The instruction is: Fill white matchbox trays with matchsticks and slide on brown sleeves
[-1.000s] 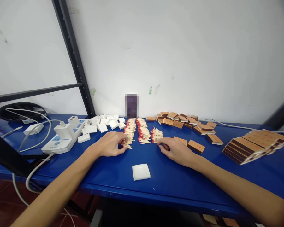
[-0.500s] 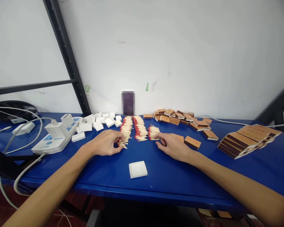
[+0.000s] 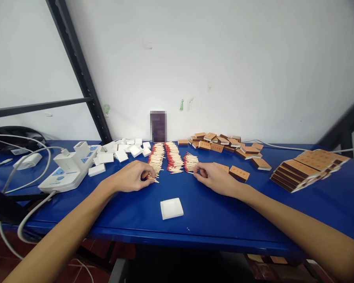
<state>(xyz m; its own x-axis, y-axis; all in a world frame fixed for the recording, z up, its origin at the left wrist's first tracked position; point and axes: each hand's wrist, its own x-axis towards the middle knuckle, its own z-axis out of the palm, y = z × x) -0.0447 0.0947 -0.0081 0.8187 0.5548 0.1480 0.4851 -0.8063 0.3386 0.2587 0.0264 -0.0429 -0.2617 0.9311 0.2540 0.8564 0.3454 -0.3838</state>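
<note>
Red-headed matches lie in three rows in the middle of the blue table: a left row (image 3: pixel 157 157), a middle row (image 3: pixel 173 158) and a shorter right row (image 3: pixel 190 162). My left hand (image 3: pixel 135 176) is curled at the near end of the left row, thumb and forefinger pinched on matches there. At the near end of the right row, my right hand (image 3: pixel 212 177) has its thumb and forefinger together on the end of a match (image 3: pixel 189 172). A white matchbox tray (image 3: pixel 172 208) lies nearer to me, between my forearms.
White trays (image 3: pixel 121 155) are heaped at the back left, beside a power strip (image 3: pixel 67 173) with cables. Brown matchboxes (image 3: pixel 216 147) lie piled at the back right, and stacked ones (image 3: pixel 301 169) stand farther right. A dark pixelated rectangle (image 3: pixel 158 126) is against the wall.
My right thumb and forefinger have closed together at the right row's near end. My left hand stays at the left row, its pinch slightly tighter. The view has shifted a little.
</note>
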